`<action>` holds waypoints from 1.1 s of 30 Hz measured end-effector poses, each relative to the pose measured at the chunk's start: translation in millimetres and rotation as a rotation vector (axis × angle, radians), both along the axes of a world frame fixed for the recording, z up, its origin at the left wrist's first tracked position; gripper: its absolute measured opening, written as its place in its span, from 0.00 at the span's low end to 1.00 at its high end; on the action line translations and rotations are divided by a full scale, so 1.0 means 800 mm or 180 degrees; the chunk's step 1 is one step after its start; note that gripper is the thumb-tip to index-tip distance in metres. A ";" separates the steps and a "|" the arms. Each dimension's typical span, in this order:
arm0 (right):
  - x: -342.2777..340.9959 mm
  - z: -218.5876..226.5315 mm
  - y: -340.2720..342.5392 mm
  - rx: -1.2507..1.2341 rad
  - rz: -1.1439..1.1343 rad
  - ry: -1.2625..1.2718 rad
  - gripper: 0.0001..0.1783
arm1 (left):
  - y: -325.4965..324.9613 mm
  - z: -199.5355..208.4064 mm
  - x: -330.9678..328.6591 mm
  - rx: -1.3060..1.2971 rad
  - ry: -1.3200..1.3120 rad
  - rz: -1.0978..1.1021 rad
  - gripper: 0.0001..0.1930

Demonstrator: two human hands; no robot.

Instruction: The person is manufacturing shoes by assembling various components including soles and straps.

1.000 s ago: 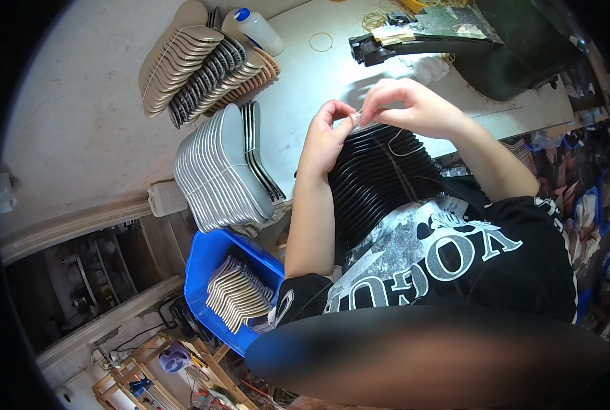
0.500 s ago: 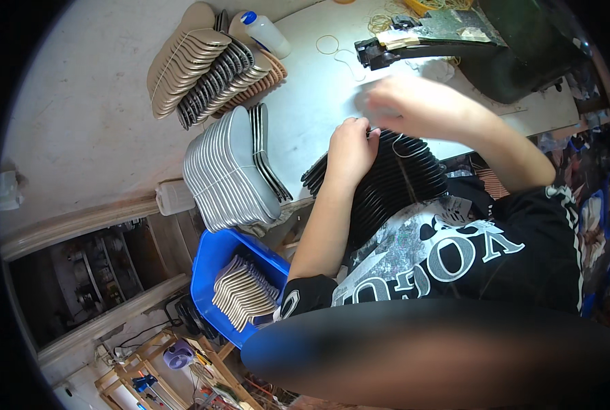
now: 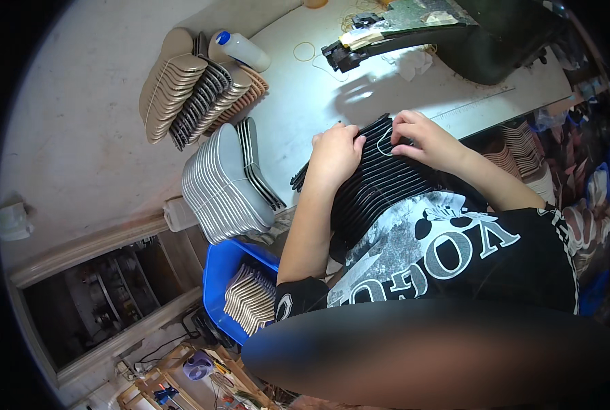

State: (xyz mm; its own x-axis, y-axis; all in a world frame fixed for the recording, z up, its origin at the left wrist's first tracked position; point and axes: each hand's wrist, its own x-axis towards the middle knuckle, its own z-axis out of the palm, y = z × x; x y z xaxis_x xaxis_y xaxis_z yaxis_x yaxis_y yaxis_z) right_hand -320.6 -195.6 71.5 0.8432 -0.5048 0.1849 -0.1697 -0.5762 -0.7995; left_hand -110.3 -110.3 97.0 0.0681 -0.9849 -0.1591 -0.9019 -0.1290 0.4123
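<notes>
A thick stack of black shoe insoles (image 3: 387, 174) leans between the table edge and my body. My left hand (image 3: 337, 154) is closed over the upper left end of the stack, its fingers curled on the edges. At the upper right end is my right hand (image 3: 421, 139), fingers bent and pinched at a thin pale rubber band (image 3: 381, 145) that loops across the top insoles. Its fingertips are partly hidden, and so is the lower end of the stack against my shirt.
Left on the white table (image 3: 284, 89) are a banded grey insole stack (image 3: 219, 184), beige and dark bundles (image 3: 175, 89) and a blue-capped bottle (image 3: 243, 51). A dark machine arm (image 3: 401, 41) reaches over the back. A blue bin (image 3: 216, 290) below holds insoles.
My right hand has come down from above the stack to its upper right end, at the band. My left hand remains on the stack. The whole view has shifted slightly.
</notes>
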 end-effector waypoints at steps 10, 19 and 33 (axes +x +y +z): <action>0.028 -0.009 0.038 -0.1228 -0.0554 0.0148 0.09 | -0.017 0.006 0.003 0.0347 0.0138 -0.0128 0.13; 0.018 0.003 -0.031 0.3888 -0.0481 -0.0942 0.09 | -0.015 -0.001 0.034 0.0249 0.1243 0.0220 0.14; -0.012 -0.001 -0.052 0.3941 -0.0317 -0.0729 0.15 | -0.019 -0.001 0.035 0.0381 0.1329 0.0252 0.16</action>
State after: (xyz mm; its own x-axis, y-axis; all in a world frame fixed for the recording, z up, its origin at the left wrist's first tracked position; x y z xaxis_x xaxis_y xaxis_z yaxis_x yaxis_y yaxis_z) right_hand -330.4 -237.3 70.8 0.8030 -0.5031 -0.3195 0.0443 0.5850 -0.8098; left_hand -82.1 -125.4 96.3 0.0483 -0.9522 -0.3018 -0.6464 -0.2601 0.7173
